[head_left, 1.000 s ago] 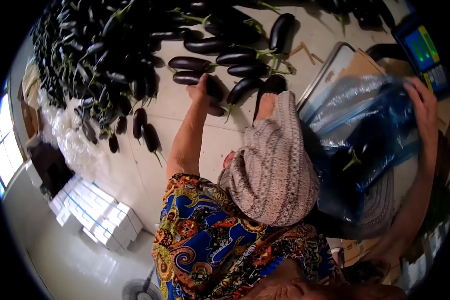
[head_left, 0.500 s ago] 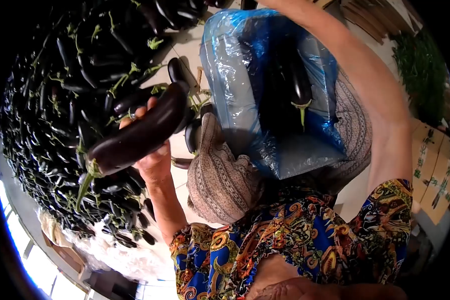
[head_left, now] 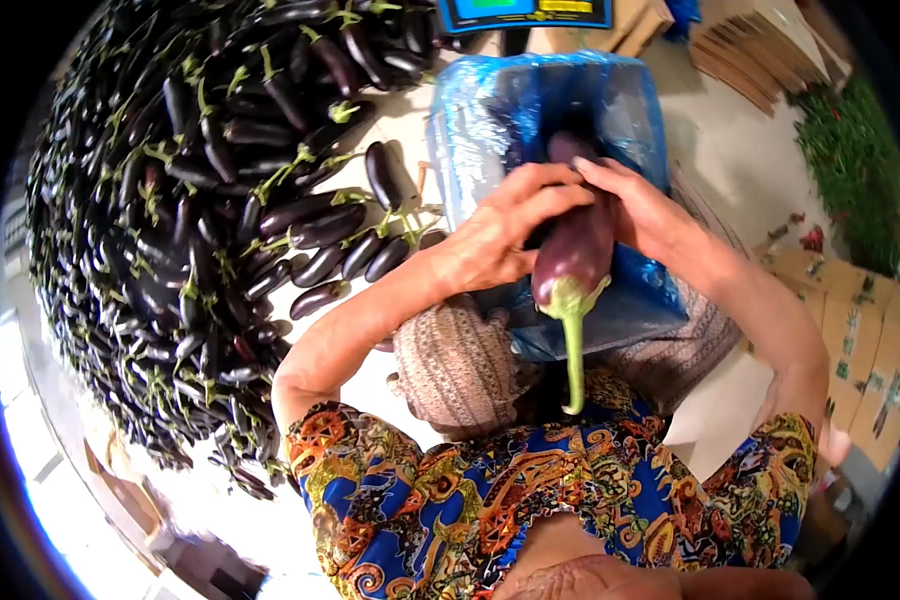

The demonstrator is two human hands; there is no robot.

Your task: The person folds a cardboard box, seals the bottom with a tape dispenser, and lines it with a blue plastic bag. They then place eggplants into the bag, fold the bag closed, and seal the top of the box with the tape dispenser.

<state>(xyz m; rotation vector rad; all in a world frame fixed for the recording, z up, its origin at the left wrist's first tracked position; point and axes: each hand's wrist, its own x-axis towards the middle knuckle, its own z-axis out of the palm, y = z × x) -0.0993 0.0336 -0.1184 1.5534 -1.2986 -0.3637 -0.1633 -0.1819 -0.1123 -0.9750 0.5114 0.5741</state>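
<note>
A large purple eggplant lies over a container lined with a blue plastic bag, its green stem pointing toward my body. My left hand grips it from the left side, fingers curled over the top. From the right, my right hand closes on the same eggplant, thumb and fingers near its upper half. The far end dips into the bag's dark inside, where the contents are hard to make out. Just left of the container, several loose eggplants rest on the pale floor.
A big heap of eggplants fills the left side. Green peppers or similar produce are piled at the far right, near flattened cardboard. Cardboard strips and a blue-framed panel are at the top.
The eggplant in my left hand has moved right, from beside the heap to over the lined container. My right hand has come back from the top and now holds it too.
</note>
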